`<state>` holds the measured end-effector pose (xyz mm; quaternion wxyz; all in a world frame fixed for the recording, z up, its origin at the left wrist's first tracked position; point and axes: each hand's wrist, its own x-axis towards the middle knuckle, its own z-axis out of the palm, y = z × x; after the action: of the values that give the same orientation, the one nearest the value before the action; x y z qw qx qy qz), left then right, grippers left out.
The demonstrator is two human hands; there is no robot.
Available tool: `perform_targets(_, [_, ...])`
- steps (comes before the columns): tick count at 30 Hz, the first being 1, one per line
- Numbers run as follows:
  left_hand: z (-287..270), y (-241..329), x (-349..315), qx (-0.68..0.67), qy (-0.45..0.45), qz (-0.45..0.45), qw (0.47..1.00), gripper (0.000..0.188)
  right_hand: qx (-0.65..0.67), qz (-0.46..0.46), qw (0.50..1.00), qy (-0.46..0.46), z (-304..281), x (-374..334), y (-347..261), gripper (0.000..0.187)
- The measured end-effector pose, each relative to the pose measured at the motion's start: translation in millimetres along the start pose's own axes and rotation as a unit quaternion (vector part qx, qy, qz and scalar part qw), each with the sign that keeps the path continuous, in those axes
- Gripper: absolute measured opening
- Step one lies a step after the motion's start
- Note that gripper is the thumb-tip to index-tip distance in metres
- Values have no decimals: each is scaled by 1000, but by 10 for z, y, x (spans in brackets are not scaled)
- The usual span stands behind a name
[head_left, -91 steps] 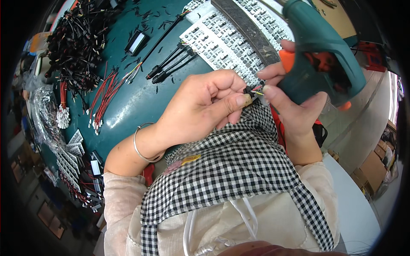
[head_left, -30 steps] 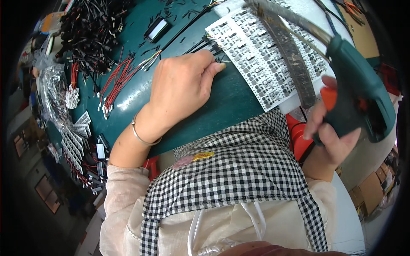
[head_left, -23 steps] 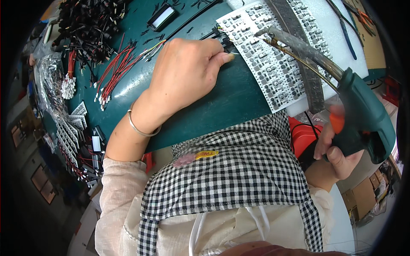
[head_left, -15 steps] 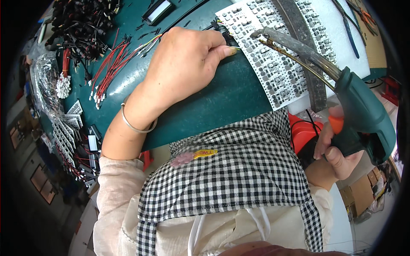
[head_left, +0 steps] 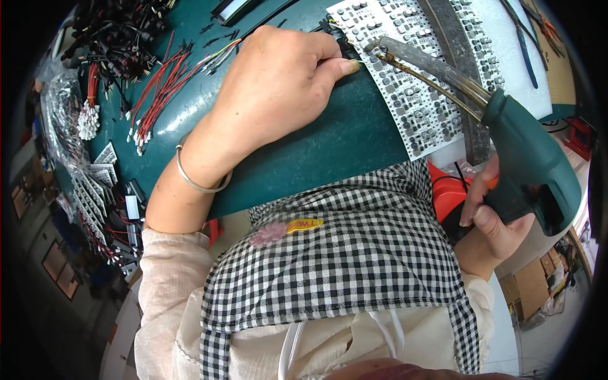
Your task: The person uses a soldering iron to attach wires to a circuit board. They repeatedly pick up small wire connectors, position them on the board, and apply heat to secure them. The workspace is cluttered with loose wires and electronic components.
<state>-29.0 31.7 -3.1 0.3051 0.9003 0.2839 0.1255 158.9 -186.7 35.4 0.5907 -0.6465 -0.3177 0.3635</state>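
My left hand [head_left: 282, 88] is closed in a pinch at the near left edge of a white circuit board panel [head_left: 400, 120], holding a thin wire whose light end barely shows past the thumb. Black cable ends lie just beyond its fingertips. My right hand [head_left: 497, 231] is wrapped round the handle of a dark green soldering gun [head_left: 532, 158], with a finger over its orange trigger. The gun's metal tip and thin feed tube reach left over the panel, close to its left edge. Whether the tip touches the board, I cannot tell.
A dark metal bar [head_left: 453, 57] lies across the panel, which rests on white foam [head_left: 519, 95]. Red wires with white connectors [head_left: 152, 107] and a heap of black cables [head_left: 114, 31] are at the left. Pliers [head_left: 525, 54] lie at far right.
The soldering gun has shifted left, its tip now nearer the panel's left edge. Less of the orange trigger shows under my right finger. My left hand keeps its pinch and has barely moved.
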Motion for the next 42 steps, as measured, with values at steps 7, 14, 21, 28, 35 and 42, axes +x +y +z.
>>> perform_targets(7, [7, -7, -7, 0, 6, 3, 1000, 18, -13, -3, 1000, -10, 61, 40, -44, 69])
perform_targets(14, [17, -7, -11, 0, 7, 4, 1000, 19, -23, -13, 1000, -15, 55, 36, -24, 69])
perform_targets(21, [28, -4, -5, 5, 15, 8, 1000, 19, -26, 2, 1000, 0, -3, -9, -2, 58])
perform_targets(28, [27, 5, -4, 8, 18, 16, 1000, 20, -6, 0, 999, -44, -49, 70, -4, 58])
perform_targets(35, [25, -4, -7, 14, 18, 18, 1000, 20, 29, 33, 997, -69, -237, 130, -41, 77])
perform_targets(42, [35, -3, -8, 10, 21, 15, 1000, 20, 21, 30, 997, -63, -117, 142, -55, 67])
